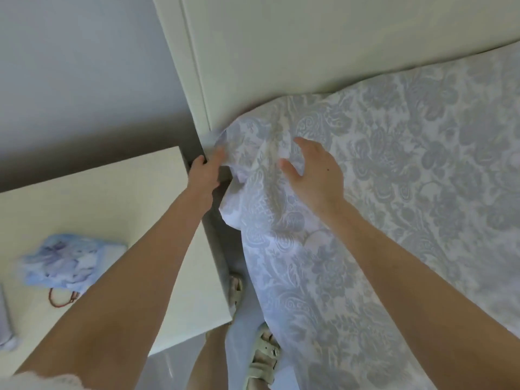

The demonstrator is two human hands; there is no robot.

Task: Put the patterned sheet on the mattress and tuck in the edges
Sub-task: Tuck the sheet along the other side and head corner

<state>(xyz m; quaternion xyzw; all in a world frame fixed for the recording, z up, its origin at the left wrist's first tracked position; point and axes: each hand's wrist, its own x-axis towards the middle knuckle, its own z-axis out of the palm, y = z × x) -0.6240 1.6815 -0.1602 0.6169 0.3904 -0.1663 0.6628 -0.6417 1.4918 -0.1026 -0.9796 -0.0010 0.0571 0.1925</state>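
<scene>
Nearest, two feet in pale sandals (264, 358) stand on the floor between a cream bedside cabinet (98, 192) on the left and the bed on the right. On the cabinet lie a blue pouch (70, 263) and, just beside it, a red cord (60, 299). The patterned sheet (394, 192) covers the bed's top, hangs down its near side and bunches at the far left corner. There the left hand (206, 173) seems to grip the sheet's corner, though blur hides its fingertips. The right hand (312, 170) rests on the folds with its fingers spread. Beyond stands the cream headboard (309, 38).
</scene>
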